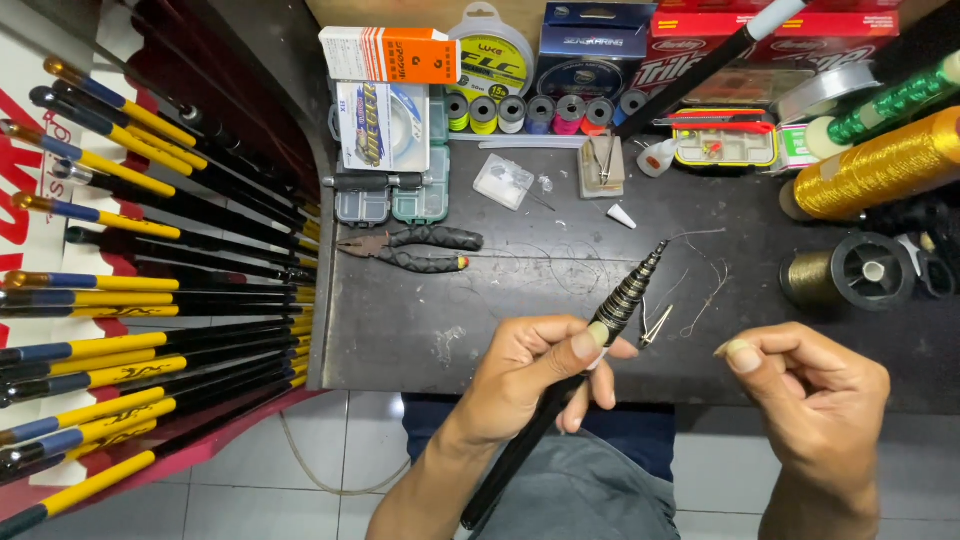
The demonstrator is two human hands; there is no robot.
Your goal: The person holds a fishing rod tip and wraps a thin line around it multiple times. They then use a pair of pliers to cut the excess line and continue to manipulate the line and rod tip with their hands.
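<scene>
My left hand (535,375) grips a black telescopic fishing rod (560,400) near its collapsed tip. The stepped, ringed tip sections (632,290) point up and right over the dark worktable (420,330). My right hand (810,385) is to the right of the tip, thumb and forefinger pinched together; a thin thread (705,295) curls between the rod tip and that hand, but whether the fingers hold it I cannot tell. A small metal piece (655,325) lies just beside the rod tip.
Black pliers (415,250) lie left of centre. Small parts boxes (395,190), line spools (525,112), packaged line boxes and gold and green thread spools (885,160) crowd the back and right. Several yellow, blue and black rods (150,300) lean at the left.
</scene>
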